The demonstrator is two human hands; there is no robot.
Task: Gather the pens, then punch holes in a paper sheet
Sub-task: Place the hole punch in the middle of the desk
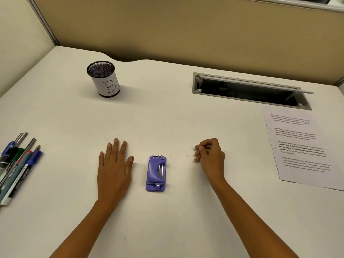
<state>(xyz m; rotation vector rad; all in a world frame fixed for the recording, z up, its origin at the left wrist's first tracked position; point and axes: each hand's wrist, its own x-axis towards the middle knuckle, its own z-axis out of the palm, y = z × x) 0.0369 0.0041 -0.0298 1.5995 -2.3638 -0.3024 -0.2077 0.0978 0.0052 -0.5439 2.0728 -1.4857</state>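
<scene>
The purple hole punch (156,173) is flanked on the table (167,118): left hand (113,170) flat, fingers apart, at nine o'clock; right hand (209,155) curled, seemingly empty, at three. Pens (16,164) are crowded against the nine o'clock edge; the paper sheet (301,146) is laid at three.

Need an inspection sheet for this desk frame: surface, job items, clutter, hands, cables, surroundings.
Surface: pale desk, faint scuff marks, otherwise bare in the middle.
Job's things: pens lying loose in a bunch at the left edge; mesh pen cup upright at the back left, nothing seen inside; purple hole punch between the hands; printed paper sheet flat at the right.
Clutter: nothing seen.
Hands: left hand flat on the desk, fingers spread, holding nothing; right hand loosely curled, holding nothing visible.
Cables: nothing seen; cable hatch in the desk stands open, dark inside.
Surroundings: beige partition panels behind and to the left.
</scene>
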